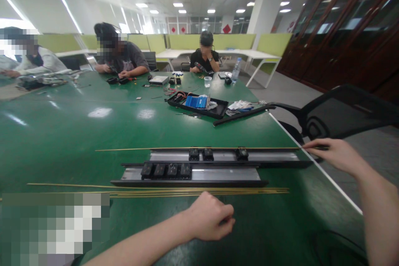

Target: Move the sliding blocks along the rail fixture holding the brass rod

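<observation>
Head view: glossy green table (pixel 77 133) in an office with green partitions (pixel 187 41).

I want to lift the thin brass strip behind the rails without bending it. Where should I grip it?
Probably at its right end, from the table's right edge, where the right hand already touches the brass strip. It lies flat; only that end reaches the table edge.

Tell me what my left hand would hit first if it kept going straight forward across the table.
Most likely the bundle of thin brass rods lying just beyond the left hand, then the near black power strip rail behind them. Depth is hard to judge here.
</observation>
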Motion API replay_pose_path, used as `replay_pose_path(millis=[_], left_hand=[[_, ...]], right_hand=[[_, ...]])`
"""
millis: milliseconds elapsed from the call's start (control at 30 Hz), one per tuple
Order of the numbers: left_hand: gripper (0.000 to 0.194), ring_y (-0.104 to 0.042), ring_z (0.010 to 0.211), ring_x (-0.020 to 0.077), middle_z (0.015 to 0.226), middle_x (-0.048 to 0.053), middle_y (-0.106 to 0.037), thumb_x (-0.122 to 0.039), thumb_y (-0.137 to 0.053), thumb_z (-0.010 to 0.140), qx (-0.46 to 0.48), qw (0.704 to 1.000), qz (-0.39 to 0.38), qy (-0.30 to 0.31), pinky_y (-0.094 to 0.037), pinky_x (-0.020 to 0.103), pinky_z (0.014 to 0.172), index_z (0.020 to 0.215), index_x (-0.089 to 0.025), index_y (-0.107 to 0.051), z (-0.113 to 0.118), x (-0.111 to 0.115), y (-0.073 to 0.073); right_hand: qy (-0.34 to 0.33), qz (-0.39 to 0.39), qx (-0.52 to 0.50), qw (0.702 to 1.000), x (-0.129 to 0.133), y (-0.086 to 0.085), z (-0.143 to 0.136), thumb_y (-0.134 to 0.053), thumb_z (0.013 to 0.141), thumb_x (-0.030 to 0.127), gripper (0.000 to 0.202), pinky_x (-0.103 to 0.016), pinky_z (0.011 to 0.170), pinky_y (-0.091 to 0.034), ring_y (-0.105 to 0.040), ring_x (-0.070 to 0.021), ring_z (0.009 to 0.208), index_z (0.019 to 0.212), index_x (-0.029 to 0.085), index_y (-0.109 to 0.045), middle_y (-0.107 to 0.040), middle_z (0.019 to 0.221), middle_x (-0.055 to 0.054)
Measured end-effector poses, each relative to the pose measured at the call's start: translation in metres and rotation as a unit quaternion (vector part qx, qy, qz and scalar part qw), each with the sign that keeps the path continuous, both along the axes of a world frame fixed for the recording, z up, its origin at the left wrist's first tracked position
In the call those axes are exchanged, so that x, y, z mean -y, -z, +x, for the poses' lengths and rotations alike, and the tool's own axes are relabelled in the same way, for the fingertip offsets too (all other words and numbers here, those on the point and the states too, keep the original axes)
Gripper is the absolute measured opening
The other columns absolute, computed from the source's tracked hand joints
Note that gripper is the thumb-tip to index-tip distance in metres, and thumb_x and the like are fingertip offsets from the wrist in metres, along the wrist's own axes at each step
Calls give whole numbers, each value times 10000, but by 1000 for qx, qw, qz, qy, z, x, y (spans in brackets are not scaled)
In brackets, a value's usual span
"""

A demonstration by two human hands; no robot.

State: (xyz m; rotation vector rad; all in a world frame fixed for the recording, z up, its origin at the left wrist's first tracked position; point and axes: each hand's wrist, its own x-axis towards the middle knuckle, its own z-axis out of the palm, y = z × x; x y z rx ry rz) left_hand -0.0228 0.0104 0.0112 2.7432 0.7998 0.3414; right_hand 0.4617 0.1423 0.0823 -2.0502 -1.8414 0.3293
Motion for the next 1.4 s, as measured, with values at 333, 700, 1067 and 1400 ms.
replay_pose_path(millis=[333,700,1067,1400], left_hand=[[193,-648,558,143,642,-18,-688,-307,-607,917,4,1000,-2,2,-254,254,478,760,-209,-548,0,0,0],[191,-619,531,134,627,-27,-664,-300,-590,922,15,1000,8,4,-242,287,474,759,-216,-537,1,-1,4],[200,-648,545,133,632,-30,-668,-303,-605,925,12,1000,11,4,-275,278,472,767,-210,-527,1,-1,3],[202,-650,547,137,640,-25,-680,-306,-601,920,14,1000,13,4,-248,282,469,761,-211,-520,-1,0,2]], right_hand=[[30,5,-1,1000,-3,6,10,-692,651,645,456,-427,819,-539,-712,-308,896,865,259,-806,-793,969,-47],[23,5,-12,1000,3,1,4,-690,656,626,453,-413,825,-532,-713,-291,875,872,243,-799,-793,984,-54],[45,25,20,998,3,2,7,-680,649,605,411,-402,783,-513,-708,-310,900,832,257,-798,-792,962,-63],[67,19,18,997,3,3,11,-672,633,605,435,-412,800,-502,-697,-323,925,850,254,-809,-790,970,-71]])
